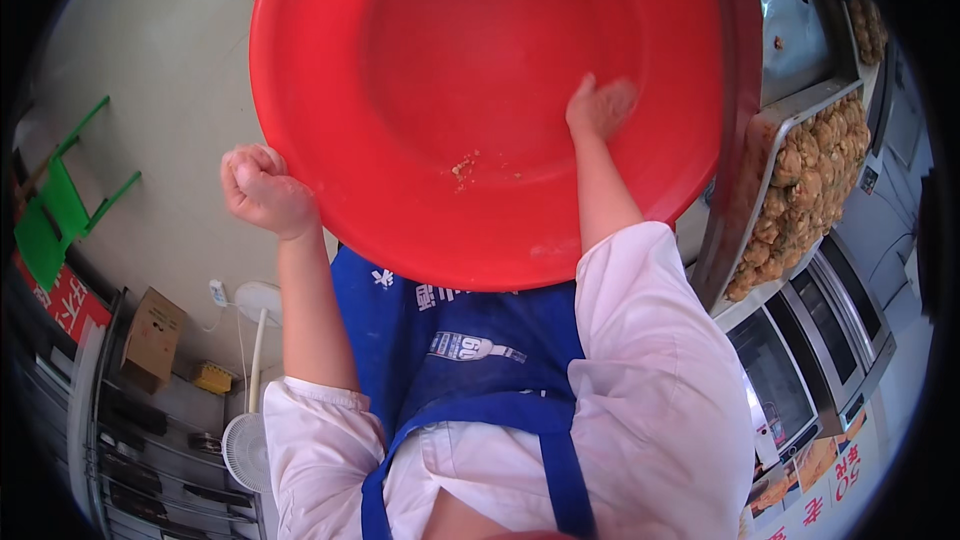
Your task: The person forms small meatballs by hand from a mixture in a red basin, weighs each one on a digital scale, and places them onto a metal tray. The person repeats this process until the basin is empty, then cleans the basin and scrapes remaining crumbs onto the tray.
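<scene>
A large red plastic basin fills the space before me, with small pale crumbs lying near its close side. My left hand is curled into a fist at the basin's left rim, its wrist close against the edge; whether anything small is inside the fist is hidden. Over the inside of the basin, toward the right, my right hand is blurred by motion. Its thumb stands apart from the fingers, and nothing shows in it. A blue apron covers my front below the basin.
At right, a metal tray of browned, lumpy food pieces stands beside a metal-edged counter. Ovens are lower right. A green chair, a cardboard box, a white fan and a rack of dark trays are left.
</scene>
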The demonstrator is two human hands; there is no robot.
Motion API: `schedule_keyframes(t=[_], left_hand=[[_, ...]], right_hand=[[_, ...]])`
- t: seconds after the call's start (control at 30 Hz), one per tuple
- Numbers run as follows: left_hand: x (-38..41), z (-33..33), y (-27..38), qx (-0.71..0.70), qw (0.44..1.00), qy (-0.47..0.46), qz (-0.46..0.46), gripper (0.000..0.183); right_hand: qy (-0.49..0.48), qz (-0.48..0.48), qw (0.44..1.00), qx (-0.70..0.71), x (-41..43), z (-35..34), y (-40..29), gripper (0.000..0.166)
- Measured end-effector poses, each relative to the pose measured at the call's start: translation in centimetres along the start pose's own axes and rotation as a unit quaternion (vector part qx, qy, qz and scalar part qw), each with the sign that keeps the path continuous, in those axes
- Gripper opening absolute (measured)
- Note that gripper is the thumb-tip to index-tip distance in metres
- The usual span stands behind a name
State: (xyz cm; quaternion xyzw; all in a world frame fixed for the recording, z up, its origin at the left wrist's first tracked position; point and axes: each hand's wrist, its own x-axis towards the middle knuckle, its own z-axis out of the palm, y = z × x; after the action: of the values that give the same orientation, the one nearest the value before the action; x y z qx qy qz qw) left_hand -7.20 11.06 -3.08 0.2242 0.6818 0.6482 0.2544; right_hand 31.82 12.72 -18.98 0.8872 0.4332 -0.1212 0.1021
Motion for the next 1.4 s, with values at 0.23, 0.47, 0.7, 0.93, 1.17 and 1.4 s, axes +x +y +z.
schedule_keyframes(t=[0.23,0.47,0.7,0.93,1.17,1.4], left_hand=[[0.3,-0.7,-0.3,0.001,1.000,-0.004,0.023,0.026],[1.2,-1.5,-0.4,0.043,0.998,-0.034,0.030,0.026],[1.0,-1.7,-0.8,0.029,0.998,-0.041,0.034,0.024],[1.7,-1.4,-0.3,0.060,0.997,-0.033,0.047,0.026],[1.7,-1.6,-0.2,0.060,0.996,-0.039,0.048,0.027],[2.1,-2.0,-0.3,0.177,0.976,-0.058,0.113,0.026]], right_hand=[[-0.170,0.179,0.966,0.081,-15.4,6.0,-3.0,0.098],[-0.121,0.019,0.978,0.167,-15.3,3.1,-1.7,0.081],[-0.098,-0.030,0.990,0.092,-15.6,3.0,-1.8,0.067],[-0.116,-0.215,0.945,0.219,-19.3,0.3,-6.1,0.050],[-0.234,-0.483,0.820,0.199,-19.7,1.3,-2.7,0.029],[-0.240,-0.529,0.782,0.225,-19.0,1.5,-3.1,0.018]])
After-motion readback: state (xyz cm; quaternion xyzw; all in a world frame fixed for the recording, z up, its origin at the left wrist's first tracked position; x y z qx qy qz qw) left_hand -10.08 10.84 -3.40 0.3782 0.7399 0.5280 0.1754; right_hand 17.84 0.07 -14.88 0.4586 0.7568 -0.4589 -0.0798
